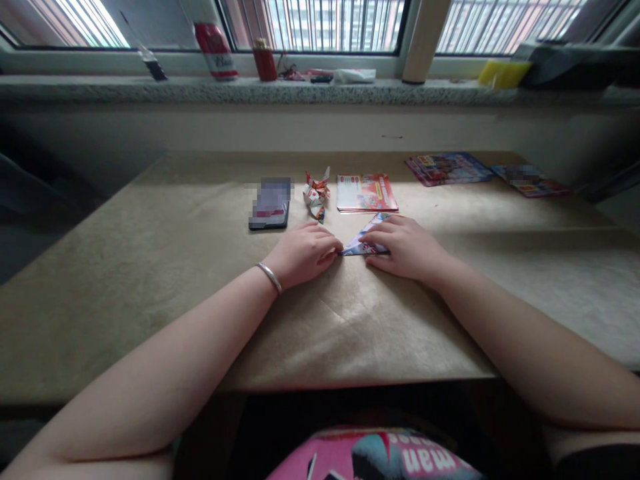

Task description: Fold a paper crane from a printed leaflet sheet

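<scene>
A folded piece of printed paper (364,241), triangular in outline, lies flat on the table (150,267) covered in brown paper. My left hand (303,253), a silver bangle on its wrist, pinches the paper's left corner with curled fingers. My right hand (407,250) lies flat over the paper's right part, pressing it down. Just beyond the hands sits a small folded paper figure (317,193) in red and white, standing on the table. A stack of printed sheets (366,193) lies to its right.
A phone (271,203) lies face up left of the paper figure. Two more printed sheets (447,168) (533,181) lie at the far right. The window sill (300,90) holds a red can (216,50), a small red container, and yellow sponges (503,72).
</scene>
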`<state>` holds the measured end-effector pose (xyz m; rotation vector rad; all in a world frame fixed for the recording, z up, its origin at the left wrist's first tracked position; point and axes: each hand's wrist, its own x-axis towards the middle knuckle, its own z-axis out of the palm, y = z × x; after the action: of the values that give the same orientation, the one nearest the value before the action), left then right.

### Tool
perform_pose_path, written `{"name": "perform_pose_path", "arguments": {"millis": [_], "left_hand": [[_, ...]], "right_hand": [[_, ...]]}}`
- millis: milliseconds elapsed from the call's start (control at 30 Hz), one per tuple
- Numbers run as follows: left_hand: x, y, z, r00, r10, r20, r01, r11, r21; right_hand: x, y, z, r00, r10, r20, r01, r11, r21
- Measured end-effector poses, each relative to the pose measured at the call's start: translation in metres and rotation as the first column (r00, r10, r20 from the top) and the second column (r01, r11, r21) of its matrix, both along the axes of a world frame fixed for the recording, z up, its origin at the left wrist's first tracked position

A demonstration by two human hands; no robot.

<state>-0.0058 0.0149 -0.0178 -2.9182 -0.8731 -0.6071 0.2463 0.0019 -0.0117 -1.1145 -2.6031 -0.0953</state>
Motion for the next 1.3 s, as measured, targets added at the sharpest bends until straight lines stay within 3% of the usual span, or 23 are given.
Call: {"name": "perform_pose_path", "arguments": {"millis": [267,533,867,1300], "left_hand": [[-0.002,0.004,-0.004,0.997,0.075,-0.001,-0.075,0.996,-0.051],[0.009,-0.003,-0.001,0.996,0.093,-0.013,-0.093,0.995,-0.035],[0.026,-0.011,-0.005,0.937,0.257,0.237,-0.264,0.964,0.001],[0.028,-0.012,0.000,0.939,0.277,0.205,-0.292,0.955,0.044]], "right_hand": [[-0.008,0.000,-0.005,1.000,-0.001,0.028,0.001,1.000,-0.017],[-0.022,-0.009,0.002,0.986,-0.095,0.136,0.078,0.989,0.122],[-0.040,-0.019,0.001,0.988,-0.138,-0.070,0.150,0.966,0.211],[-0.043,-0.021,0.005,0.985,-0.143,-0.091,0.158,0.971,0.180]]}}
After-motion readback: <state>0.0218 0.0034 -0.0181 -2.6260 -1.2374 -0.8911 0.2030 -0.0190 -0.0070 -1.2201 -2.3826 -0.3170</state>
